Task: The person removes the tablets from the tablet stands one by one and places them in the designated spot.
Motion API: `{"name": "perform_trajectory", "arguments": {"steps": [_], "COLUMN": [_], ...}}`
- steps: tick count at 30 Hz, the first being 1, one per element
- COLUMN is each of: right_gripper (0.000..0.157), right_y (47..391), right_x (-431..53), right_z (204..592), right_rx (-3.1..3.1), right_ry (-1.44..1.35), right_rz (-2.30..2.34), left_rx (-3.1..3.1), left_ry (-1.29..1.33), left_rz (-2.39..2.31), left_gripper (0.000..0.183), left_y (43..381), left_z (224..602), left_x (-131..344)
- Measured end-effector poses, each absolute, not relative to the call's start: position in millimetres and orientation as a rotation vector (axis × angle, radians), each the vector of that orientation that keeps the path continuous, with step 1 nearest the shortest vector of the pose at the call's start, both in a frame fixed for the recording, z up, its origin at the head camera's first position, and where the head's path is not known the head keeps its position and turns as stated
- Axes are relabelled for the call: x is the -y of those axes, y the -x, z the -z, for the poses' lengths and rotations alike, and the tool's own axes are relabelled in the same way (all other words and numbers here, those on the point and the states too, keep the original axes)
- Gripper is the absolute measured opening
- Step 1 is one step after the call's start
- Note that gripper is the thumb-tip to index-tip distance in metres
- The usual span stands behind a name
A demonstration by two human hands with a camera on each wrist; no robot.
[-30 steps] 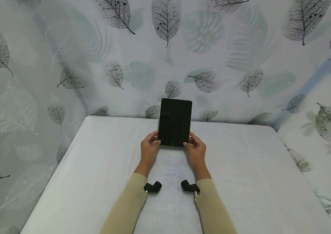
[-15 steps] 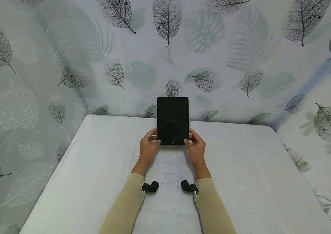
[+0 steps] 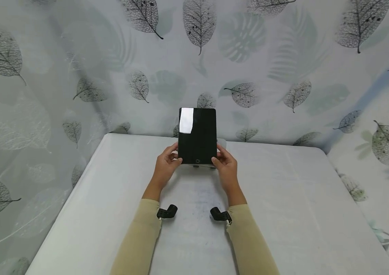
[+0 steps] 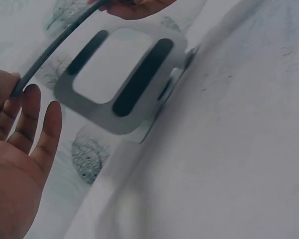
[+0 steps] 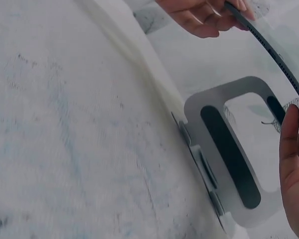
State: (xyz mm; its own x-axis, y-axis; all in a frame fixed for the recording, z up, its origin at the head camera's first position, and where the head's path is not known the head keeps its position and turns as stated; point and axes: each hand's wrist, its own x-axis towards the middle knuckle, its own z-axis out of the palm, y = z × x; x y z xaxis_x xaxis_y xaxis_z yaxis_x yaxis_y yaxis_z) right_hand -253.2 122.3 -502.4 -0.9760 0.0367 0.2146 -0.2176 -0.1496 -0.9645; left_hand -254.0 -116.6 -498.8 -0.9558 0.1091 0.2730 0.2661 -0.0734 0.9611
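A black tablet (image 3: 197, 137) with a round home button is held up by both hands, its screen toward the head camera. My left hand (image 3: 165, 166) pinches its lower left edge, thumb on the front and fingers behind. On the lower right edge my right hand (image 3: 226, 167) grips likewise. Behind the tablet stands a grey tablet stand (image 4: 139, 82), with dark pads and an open middle. Small lips run along the stand's lower edge in the right wrist view. A gap shows between tablet and stand in both wrist views. The head view hides most of the stand.
A white cloth covers the table (image 3: 283, 214), whose back edge meets a leaf-patterned curtain (image 3: 167, 49). Black wrist cameras (image 3: 168, 212) sit on both sleeves. Faint bluish marks stain the cloth in front of the stand.
Both hands have carried the tablet left and farther from me, and its slight tilt has straightened. A bright reflection now lies on the screen, and parts of the stand show around the tablet.
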Motion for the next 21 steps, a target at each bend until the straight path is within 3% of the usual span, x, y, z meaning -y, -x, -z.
{"name": "perform_trajectory", "arguments": {"steps": [21], "right_gripper": [0.058], "right_y": [252.8], "right_x": [-56.9], "right_z": [487.2], "right_rx": [1.983], "right_ry": [-0.341], "right_rz": [-2.438], "left_rx": [1.984], "left_ry": [0.360], "left_rz": [2.251], "left_gripper": [0.066], "left_y": [237.8], "left_z": [475.6], "left_x": [197.4]}}
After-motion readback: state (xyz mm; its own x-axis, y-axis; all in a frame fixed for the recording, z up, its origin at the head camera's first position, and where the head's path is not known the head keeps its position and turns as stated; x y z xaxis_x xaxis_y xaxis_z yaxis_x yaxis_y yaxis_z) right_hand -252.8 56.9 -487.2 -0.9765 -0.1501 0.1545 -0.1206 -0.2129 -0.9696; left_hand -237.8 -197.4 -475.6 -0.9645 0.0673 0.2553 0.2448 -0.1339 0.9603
